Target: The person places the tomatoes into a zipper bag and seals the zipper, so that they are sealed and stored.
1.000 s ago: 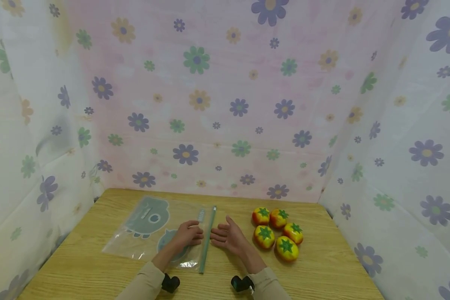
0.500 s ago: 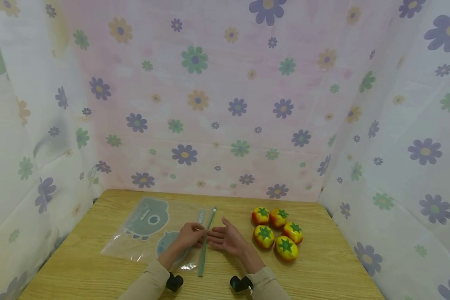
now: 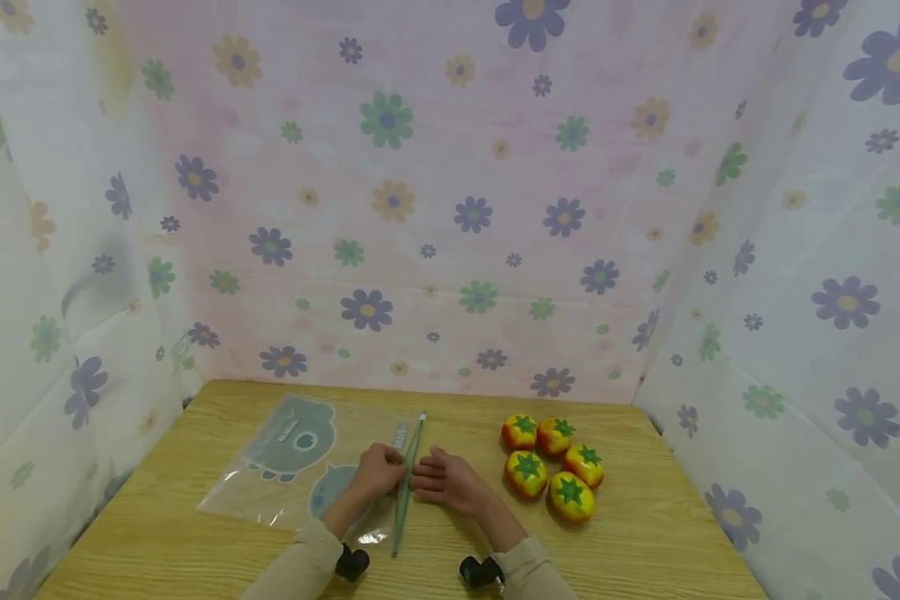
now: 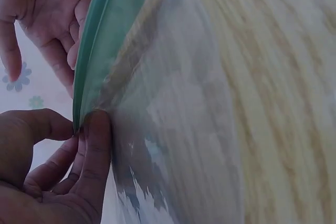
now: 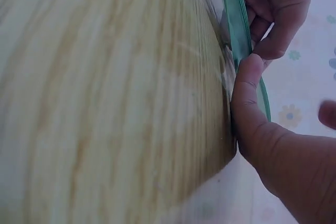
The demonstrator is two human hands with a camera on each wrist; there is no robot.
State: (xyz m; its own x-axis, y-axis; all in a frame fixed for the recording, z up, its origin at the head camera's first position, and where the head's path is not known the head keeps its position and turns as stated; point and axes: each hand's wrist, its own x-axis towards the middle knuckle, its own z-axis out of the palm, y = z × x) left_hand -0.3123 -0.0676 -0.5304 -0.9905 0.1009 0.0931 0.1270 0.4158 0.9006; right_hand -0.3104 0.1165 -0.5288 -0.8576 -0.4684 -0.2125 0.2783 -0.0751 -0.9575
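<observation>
Pinching the green zip strip [image 3: 402, 518] of a clear printed plastic bag [image 3: 348, 429] between the thumb and fingers [image 4: 97, 145] of the left hand [image 3: 379, 468], rather than having those fingers over the clear film just left of the strip, as one second earlier. Bringing the right hand [image 3: 452, 482] closer from the opposite side, extending its fingers, turning its palm toward the strip, and lowering its thumb nearer to the fingers than in the earliest frame. Holding the right fingertips right at the strip, with touching or merely nearing it being impossible to tell. Keeping the bag spread on the wooden table [image 3: 630, 537], left of centre, with two grey-blue cartoon creatures [image 3: 292, 437] showing on it. Leaving five red-and-yellow tomato-like fruits [image 3: 527, 475] with green star-shaped tops clustering in the same arrangement, to the right of the right hand. Wearing beige sleeves [image 3: 300, 567] and black wrist cameras [image 3: 352, 565]. Facing a flower-patterned backdrop [image 3: 435, 167] beyond the table.
</observation>
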